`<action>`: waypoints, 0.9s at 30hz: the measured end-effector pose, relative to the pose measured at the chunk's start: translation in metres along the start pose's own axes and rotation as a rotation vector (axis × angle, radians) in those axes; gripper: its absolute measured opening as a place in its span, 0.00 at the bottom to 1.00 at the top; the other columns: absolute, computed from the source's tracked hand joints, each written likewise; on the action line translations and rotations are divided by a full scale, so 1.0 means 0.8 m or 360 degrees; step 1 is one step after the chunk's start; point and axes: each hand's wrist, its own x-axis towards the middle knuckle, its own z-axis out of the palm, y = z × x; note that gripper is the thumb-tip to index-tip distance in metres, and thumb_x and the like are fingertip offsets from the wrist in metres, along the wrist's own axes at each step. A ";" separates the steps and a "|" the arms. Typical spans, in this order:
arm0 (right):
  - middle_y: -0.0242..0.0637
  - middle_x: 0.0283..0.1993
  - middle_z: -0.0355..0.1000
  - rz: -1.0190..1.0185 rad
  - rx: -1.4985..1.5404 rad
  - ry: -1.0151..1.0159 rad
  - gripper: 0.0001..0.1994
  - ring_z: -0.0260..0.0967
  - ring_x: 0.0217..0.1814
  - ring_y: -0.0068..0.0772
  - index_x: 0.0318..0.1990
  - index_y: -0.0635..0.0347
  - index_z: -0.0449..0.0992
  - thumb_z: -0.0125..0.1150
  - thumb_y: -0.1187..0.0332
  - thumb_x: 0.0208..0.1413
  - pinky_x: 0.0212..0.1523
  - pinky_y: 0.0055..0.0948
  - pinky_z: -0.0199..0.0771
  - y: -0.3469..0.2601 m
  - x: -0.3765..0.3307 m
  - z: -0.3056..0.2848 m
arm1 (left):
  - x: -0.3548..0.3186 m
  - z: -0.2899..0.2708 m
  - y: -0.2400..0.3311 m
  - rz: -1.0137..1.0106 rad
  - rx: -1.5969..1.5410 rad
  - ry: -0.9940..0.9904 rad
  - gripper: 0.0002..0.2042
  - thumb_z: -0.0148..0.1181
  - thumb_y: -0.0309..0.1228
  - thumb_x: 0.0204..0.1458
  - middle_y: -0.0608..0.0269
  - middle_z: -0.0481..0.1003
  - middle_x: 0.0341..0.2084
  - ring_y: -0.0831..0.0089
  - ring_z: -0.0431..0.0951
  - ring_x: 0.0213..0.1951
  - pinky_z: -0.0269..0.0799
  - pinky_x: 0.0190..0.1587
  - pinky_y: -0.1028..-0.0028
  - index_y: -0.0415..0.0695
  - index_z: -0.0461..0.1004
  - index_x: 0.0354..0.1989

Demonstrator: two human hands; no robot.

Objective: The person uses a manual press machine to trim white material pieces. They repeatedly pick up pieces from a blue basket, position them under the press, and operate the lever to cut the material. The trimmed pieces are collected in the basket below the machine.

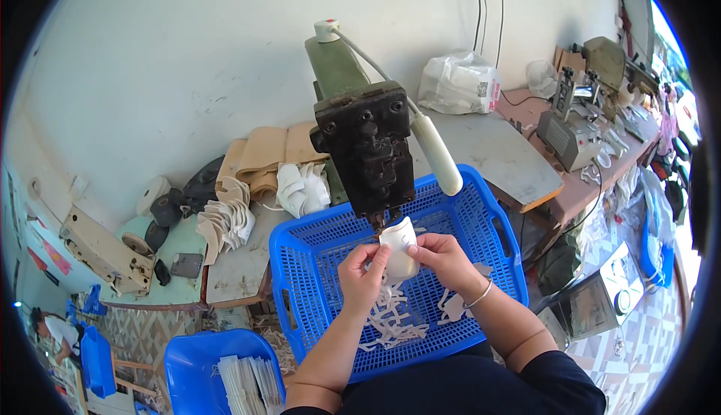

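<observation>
Over a blue plastic basket (284, 295), my left hand (362, 274) and my right hand (448, 263) hold a small white curved piece (402, 259) by its two sides. Thumbs and fingers of both hands are closed on its edges. The upper edge of the piece is at the lower tip of a black and green sewing-type machine head (368, 148); I cannot tell whether they touch. A pale lever handle (437, 152) hangs on the machine's right. Inside the basket lie thin white offcut strips (390, 323) and a few larger scraps.
Left of the basket, stacked white curved pieces (225, 223) and beige sheets (263, 152) lie on a table. A blue chair-like container (188, 370) holds white bundles (248, 385). A white plastic bag (458, 83) and a grey machine (567, 141) stand on the right.
</observation>
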 end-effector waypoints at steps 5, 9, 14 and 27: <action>0.28 0.30 0.72 0.0034 0.0102 0.0052 0.10 0.65 0.31 0.14 0.36 0.66 0.76 0.58 0.67 0.54 0.33 0.17 0.66 0.002 0.003 -0.004 | 0.003 0.008 0.008 0.0008 0.0011 -0.0008 0.08 0.61 0.30 0.50 0.67 0.74 0.22 0.84 0.70 0.26 0.65 0.30 0.83 0.36 0.75 0.29; 0.28 0.30 0.72 0.0033 0.0181 0.0050 0.09 0.65 0.31 0.14 0.35 0.66 0.76 0.59 0.67 0.54 0.33 0.17 0.65 0.001 0.003 -0.004 | 0.002 0.008 0.008 -0.0018 -0.0057 -0.0038 0.08 0.61 0.30 0.50 0.67 0.74 0.24 0.84 0.69 0.27 0.65 0.31 0.83 0.36 0.76 0.29; 0.28 0.30 0.72 -0.0004 0.0145 0.0013 0.09 0.65 0.31 0.14 0.34 0.66 0.75 0.59 0.67 0.53 0.33 0.17 0.66 -0.001 0.006 -0.002 | 0.002 0.008 0.009 -0.0065 -0.0189 -0.0027 0.08 0.59 0.29 0.51 0.67 0.74 0.25 0.85 0.69 0.27 0.64 0.31 0.84 0.35 0.75 0.30; 0.28 0.29 0.72 -0.0058 -0.0056 0.0011 0.08 0.66 0.30 0.15 0.33 0.65 0.75 0.60 0.68 0.53 0.33 0.17 0.67 -0.011 0.009 0.019 | 0.002 -0.009 0.008 -0.0051 -0.0252 0.0032 0.06 0.59 0.28 0.52 0.68 0.74 0.25 0.86 0.69 0.27 0.63 0.30 0.86 0.36 0.75 0.31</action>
